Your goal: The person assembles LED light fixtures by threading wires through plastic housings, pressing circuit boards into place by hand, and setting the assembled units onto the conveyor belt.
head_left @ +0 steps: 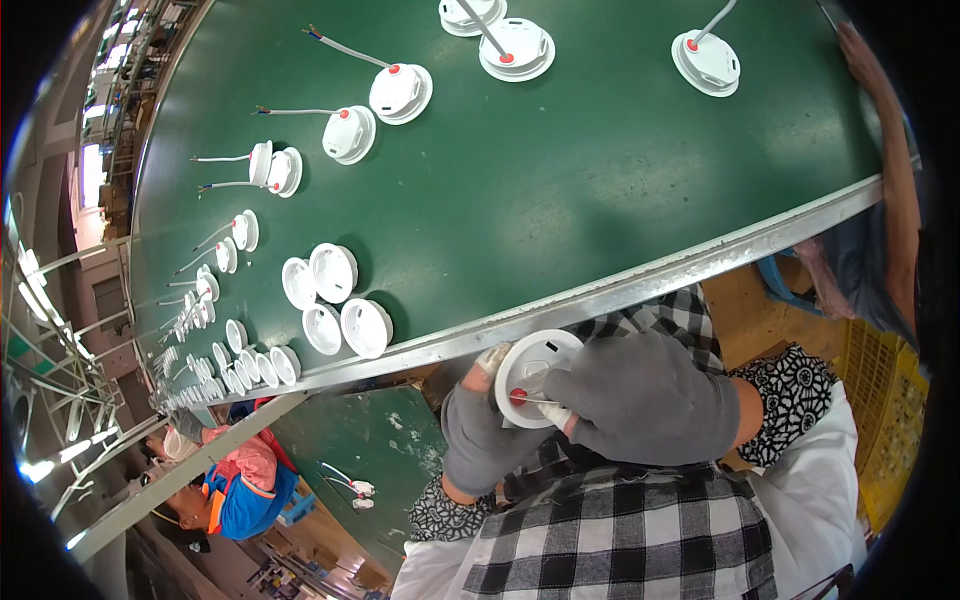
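A white round lamp housing (541, 352) with a red cable grommet is held over my lap, in front of the table edge. My left hand (474, 430), in a grey fingerless covering with white-covered fingertips, grips its left rim. My right hand (640, 400), covered the same way, has its white-covered fingertips closed at the housing's lower right, near the red grommet. A short cable (535, 392) runs from the grommet toward the right fingers. Whether those fingers hold the cable or the rim is hidden.
On the green table (560, 190) stand several white housings with cables (402, 95) and a group of white round cups (333, 272). A metal edge (640, 280) borders it. Co-workers sit at left (250, 490) and right (890, 160). A lower green surface (375, 440) holds small wired parts (360, 492).
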Motion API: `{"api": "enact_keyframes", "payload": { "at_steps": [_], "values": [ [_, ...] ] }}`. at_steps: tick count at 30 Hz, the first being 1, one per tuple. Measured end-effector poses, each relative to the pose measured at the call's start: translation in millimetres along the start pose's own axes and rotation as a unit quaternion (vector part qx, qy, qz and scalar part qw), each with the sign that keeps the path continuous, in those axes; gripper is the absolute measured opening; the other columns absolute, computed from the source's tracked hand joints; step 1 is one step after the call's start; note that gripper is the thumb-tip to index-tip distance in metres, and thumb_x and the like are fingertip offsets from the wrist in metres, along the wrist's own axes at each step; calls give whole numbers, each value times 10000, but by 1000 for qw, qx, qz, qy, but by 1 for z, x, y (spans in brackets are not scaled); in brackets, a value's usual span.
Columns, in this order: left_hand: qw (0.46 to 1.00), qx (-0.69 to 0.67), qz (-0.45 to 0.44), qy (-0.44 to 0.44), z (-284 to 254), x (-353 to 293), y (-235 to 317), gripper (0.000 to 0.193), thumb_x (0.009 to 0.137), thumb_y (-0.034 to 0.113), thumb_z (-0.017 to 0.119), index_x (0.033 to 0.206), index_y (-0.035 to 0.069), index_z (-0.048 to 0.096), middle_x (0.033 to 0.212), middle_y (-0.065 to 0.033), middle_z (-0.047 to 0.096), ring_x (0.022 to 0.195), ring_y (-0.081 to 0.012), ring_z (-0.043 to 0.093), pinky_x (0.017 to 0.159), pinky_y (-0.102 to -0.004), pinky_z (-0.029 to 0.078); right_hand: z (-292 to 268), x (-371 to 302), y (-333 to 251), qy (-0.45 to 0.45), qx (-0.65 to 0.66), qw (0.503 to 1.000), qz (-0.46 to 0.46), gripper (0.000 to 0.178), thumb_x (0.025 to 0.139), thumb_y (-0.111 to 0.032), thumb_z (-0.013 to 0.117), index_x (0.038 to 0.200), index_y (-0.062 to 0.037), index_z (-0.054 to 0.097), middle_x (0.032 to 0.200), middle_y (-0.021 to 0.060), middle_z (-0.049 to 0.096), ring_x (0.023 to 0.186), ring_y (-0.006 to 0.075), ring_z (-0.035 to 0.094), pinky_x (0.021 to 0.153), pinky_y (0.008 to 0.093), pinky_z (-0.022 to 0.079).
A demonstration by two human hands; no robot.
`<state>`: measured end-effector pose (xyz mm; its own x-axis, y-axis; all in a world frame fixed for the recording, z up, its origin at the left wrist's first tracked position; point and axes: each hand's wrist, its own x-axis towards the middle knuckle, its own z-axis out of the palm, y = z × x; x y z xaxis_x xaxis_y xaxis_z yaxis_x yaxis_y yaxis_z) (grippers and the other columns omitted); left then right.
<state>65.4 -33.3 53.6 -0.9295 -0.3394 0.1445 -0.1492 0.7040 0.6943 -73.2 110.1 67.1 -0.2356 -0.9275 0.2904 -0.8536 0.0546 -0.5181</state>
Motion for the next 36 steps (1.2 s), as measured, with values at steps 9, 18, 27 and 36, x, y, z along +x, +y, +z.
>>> {"api": "enact_keyframes", "payload": {
  "at_steps": [9,18,27,36],
  "values": [
    [976,-140,-169,14,16,-24,-16,759,611,135,878,1216,9,439,1109,-145,592,974,-231,634,809,-346,519,20,-1,9,70,204,970,113,752,690,-485,698,1239,-8,507,1068,124,484,788,169,496,592,257,443],
    [908,-365,-183,-93,-7,-28,-37,649,763,78,710,1309,-20,373,1198,-149,564,1034,-216,601,879,-343,479,18,-10,0,24,142,982,124,907,579,-451,785,1272,37,460,1169,159,485,949,242,561,749,280,508],
    [921,-337,-187,-60,3,-37,-36,274,796,94,670,1032,-43,650,970,-100,674,876,-165,633,786,-294,484,10,-12,-4,39,176,976,123,869,612,-373,797,1262,58,413,1170,185,472,1000,304,555,818,357,491],
    [931,-312,-70,-177,-12,-26,-22,240,814,18,682,1048,0,629,859,-82,678,718,-147,648,654,-244,482,30,-21,24,-119,424,879,184,977,581,-634,770,1257,-8,443,1063,107,464,942,281,549,822,400,465]
  ]
}}
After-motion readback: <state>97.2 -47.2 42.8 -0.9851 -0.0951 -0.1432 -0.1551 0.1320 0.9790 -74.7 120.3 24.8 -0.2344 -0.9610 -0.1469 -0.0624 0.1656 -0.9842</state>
